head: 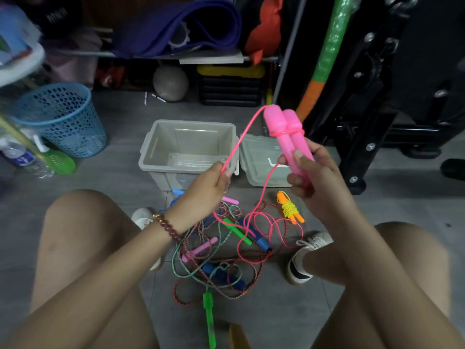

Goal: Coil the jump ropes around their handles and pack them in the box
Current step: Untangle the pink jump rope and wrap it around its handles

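Grey plastic box (161, 176) sits open on the floor. The right hand (309, 177) grips the paired pink handles (284, 127) and the left hand (208, 187) pinches the pink rope (241, 137). Its slack trails into the tangle (214, 260) and could snag there.

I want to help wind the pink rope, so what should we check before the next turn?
1. Pink handles held side by side in the right hand: ok.
2. Left hand pinching the pink rope, pulled straight up to the handle tops: ok.
3. Loose part of the pink rope free of the rope pile: cannot tell; it lies looped over the other ropes.
4. Box open, nothing seen inside: ok.
5. Orange-handled rope packed: not ok; it is coiled but lies on the floor.
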Action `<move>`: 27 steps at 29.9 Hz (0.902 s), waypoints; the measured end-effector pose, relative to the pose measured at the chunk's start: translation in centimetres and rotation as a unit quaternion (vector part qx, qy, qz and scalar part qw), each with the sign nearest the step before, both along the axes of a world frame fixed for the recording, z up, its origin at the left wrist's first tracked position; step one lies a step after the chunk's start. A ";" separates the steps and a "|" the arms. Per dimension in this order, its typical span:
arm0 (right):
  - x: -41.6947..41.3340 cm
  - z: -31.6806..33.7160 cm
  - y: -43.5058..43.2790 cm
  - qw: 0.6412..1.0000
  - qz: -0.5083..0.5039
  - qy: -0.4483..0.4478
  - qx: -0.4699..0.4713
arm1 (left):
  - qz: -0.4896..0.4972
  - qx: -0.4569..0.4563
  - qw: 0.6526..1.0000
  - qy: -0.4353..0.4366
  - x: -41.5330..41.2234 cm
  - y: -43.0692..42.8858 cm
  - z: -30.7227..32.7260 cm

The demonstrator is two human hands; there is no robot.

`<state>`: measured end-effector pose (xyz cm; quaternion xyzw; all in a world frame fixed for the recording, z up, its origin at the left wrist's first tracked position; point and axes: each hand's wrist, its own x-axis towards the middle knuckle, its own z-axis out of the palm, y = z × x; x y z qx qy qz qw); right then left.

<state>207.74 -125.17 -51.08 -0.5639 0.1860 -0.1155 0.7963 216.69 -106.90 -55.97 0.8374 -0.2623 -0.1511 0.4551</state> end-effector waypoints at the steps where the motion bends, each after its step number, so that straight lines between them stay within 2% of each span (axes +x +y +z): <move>1: 0.0 0.1 -0.2 0.999 0.006 0.000 0.040 | 0.020 -0.045 0.999 -0.019 0.2 -0.1 0.2; 4: -0.1 0.7 -1.2 0.986 0.051 0.005 0.161 | 0.090 -0.178 0.979 -0.042 1.1 0.0 0.9; 6: -0.4 1.1 -2.0 0.967 0.105 0.017 0.232 | 0.144 -0.204 0.965 -0.077 2.0 0.4 1.3; 9: -0.4 0.6 -2.8 0.899 0.254 0.024 0.356 | 0.233 -0.254 0.933 -0.100 3.8 1.0 1.8; 10: -0.4 0.5 -2.9 0.877 0.297 0.034 0.376 | 0.259 -0.271 0.922 -0.100 4.6 1.3 1.9; 14: -0.6 0.0 -2.3 0.838 0.387 0.082 0.376 | 0.304 -0.314 0.896 -0.082 6.6 1.4 1.7; 17: -0.6 0.0 -1.4 0.822 0.416 0.094 0.378 | 0.276 -0.321 0.904 -0.050 6.5 0.4 1.6; 20: -0.3 0.3 -1.2 0.815 0.409 0.077 0.403 | 0.197 -0.270 0.942 -0.019 5.3 -1.2 1.1; 22: 0.1 0.0 -1.5 0.827 0.367 0.048 0.422 | 0.115 -0.228 0.967 0.019 3.3 -2.5 0.8; 25: 0.7 -0.5 -2.2 0.834 0.320 -0.023 0.449 | 0.041 -0.195 0.979 0.038 0.6 -3.7 0.5; 26: 0.8 -0.5 -2.3 0.846 0.297 -0.037 0.441 | 0.027 -0.185 0.982 0.028 0.0 -3.7 0.7; 27: 0.7 -0.4 -2.2 0.879 0.253 -0.039 0.403 | 0.011 -0.171 0.985 0.008 -0.5 -3.5 1.0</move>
